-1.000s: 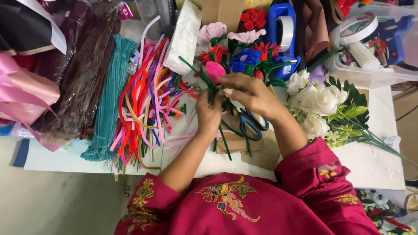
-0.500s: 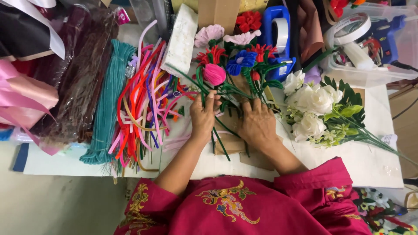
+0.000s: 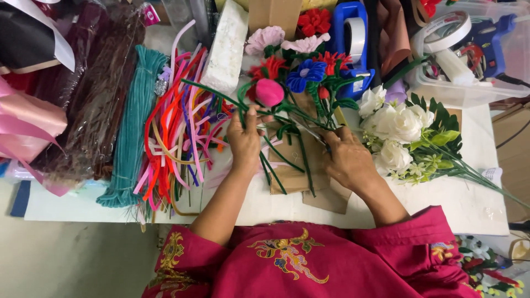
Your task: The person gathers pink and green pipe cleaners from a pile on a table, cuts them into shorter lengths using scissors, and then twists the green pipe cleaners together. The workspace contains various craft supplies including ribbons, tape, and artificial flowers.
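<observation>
Since a moment ago my right hand (image 3: 346, 160) has slid off the brown paper (image 3: 298, 171) toward the white roses (image 3: 400, 129), fingers curled around the scissors (image 3: 309, 131), blades pointing at the stems. My left hand (image 3: 244, 140) is pinched shut on the green stem of the pink flower (image 3: 269, 92), holding it just above the paper. Left of the paper lie the coloured pipe cleaners (image 3: 176, 138); the blue tape dispenser (image 3: 353, 38) stands beyond it.

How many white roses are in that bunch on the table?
4 white roses show: one upper left by the blue tape dispenser, two in the middle, one lower beside the right hand. Leaves may hide more.
</observation>
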